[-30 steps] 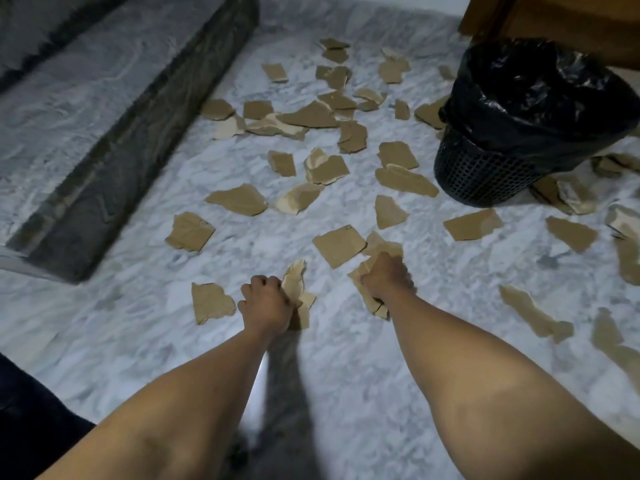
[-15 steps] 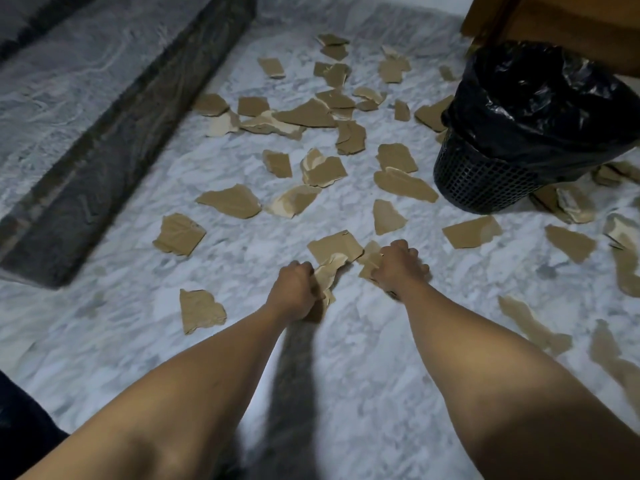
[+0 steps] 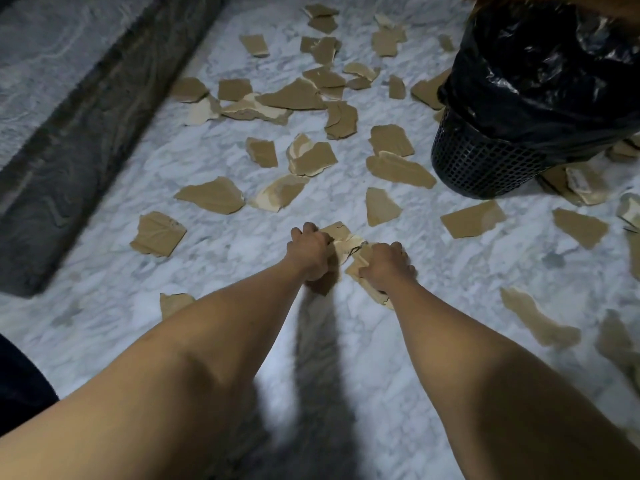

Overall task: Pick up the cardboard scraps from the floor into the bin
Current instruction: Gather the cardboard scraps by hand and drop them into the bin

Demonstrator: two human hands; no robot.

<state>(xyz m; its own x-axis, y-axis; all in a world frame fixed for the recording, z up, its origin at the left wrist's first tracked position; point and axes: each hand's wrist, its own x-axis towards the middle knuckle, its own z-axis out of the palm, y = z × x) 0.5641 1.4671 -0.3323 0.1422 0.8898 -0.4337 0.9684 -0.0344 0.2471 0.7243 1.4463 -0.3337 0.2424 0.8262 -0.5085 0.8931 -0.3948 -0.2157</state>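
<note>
Several torn brown cardboard scraps [image 3: 213,195] lie scattered over the white marble floor [image 3: 450,282]. My left hand [image 3: 309,251] is closed on scraps low over the floor, its fingers at the edge of a flat scrap [image 3: 337,231]. Right beside it, my right hand [image 3: 384,266] grips a bunch of cardboard scraps [image 3: 360,275] that sticks out below the fist. The two hands almost touch. The bin [image 3: 485,161], a black mesh basket lined with a black plastic bag [image 3: 540,74], stands at the upper right, beyond my right hand.
A dark stone step [image 3: 86,143] runs along the left side. More scraps lie around the bin's base [image 3: 581,181] and at the right edge [image 3: 536,320]. One scrap [image 3: 173,303] is partly hidden by my left forearm. Brown wooden furniture [image 3: 588,5] is behind the bin.
My left hand has moved forward and to the right with its scraps, ending next to my right hand. The right hand stayed closed on its bunch. The view has shifted closer to the floor.
</note>
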